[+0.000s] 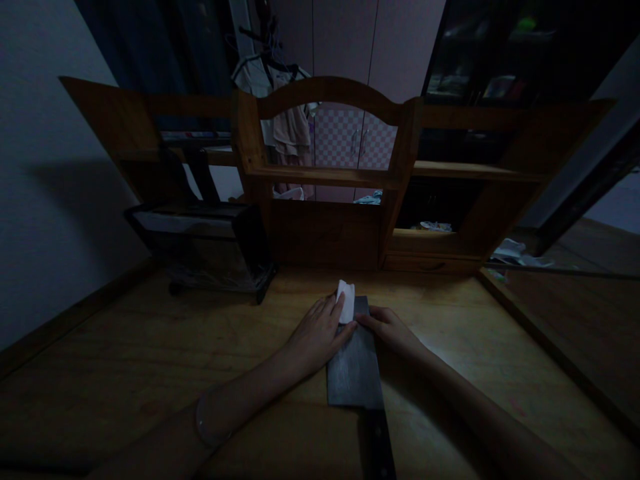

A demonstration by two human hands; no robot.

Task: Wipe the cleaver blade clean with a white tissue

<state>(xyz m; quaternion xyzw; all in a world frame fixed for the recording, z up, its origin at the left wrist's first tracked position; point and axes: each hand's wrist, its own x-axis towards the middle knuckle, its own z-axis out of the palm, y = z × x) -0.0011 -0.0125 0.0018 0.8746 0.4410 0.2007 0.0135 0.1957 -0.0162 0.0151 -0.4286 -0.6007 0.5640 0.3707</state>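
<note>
A cleaver (354, 370) with a broad grey blade lies on the wooden desk, its black riveted handle pointing toward me. Near the far end of the blade, my left hand (327, 323) presses a folded white tissue (346, 303) against the metal, with the thumb resting on the blade. My right hand (387, 327) pinches the blade's right edge near the far end, thumb on top and the other fingers partly hidden beside or below it.
A black-framed knife block (210, 250) with dark-handled tools stands at the left on the desk (240, 373). Behind rises a wooden shelf unit (325, 177) with a small drawer (435, 265). A raised wooden rim (550, 340) borders the right side.
</note>
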